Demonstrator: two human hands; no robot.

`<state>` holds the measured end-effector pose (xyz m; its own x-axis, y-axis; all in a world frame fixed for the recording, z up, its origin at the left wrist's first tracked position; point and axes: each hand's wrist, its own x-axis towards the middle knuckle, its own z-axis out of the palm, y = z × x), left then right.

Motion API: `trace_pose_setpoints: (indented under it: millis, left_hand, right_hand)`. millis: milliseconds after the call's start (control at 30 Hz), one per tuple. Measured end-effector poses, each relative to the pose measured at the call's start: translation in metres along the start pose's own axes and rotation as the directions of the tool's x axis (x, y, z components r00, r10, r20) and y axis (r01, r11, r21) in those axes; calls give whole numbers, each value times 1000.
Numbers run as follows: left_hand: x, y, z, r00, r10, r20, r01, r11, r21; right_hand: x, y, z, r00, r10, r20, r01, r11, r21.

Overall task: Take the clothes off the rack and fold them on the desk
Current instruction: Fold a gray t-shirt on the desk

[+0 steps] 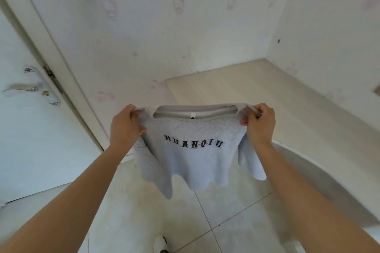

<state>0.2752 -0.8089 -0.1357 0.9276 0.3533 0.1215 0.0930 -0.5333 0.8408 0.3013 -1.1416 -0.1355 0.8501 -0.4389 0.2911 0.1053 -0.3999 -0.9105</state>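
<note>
We are holding the grey sweatshirt (191,150) pinched at both shoulders, left hand (123,127) and right hand (260,124), fingers (244,121) curled; laying it flat on the counter (257,92) probably follows.

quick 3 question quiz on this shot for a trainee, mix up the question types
1. True or false: the grey sweatshirt already lies flat on the desk.
2. Where do the left hand and the right hand grip it? A: hem. B: shoulders. C: cuffs.
3. Fill in: the word printed across its chest is ____.

Key: 1 false, it hangs in the air. 2 B. 3 HUANQIU.
</note>
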Motion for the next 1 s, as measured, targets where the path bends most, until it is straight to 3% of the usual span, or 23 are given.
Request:
trace_pose_setpoints:
  millis: [100,233,367,500,733,1000]
  left_hand:
    - [48,25,38,998,65,2,-64,994,-83]
    - [120,56,82,961,277,-4,-277,961,-7]
    - [182,101,115,914,401,-55,-395,914,88]
    - [234,154,153,850,521,-74,-517,853,68]
    - [306,227,226,787,612,-81,-617,785,-57]
    - [389,271,346,779,622,76,-622,782,-29]
  right_hand:
    - [44,4,4,996,1,-90,0,1000,7]
    - [106,0,9,974,-34,-224,25,999,-43]
    - [172,-19,10,948,-124,-292,86,986,-142]
    - [228,-37,16,913,-219,-343,161,969,-188]
    - [321,-37,6,870,-328,-368,231,931,-283]
    - [457,50,-7,903,-310,-298,173,896,-408]
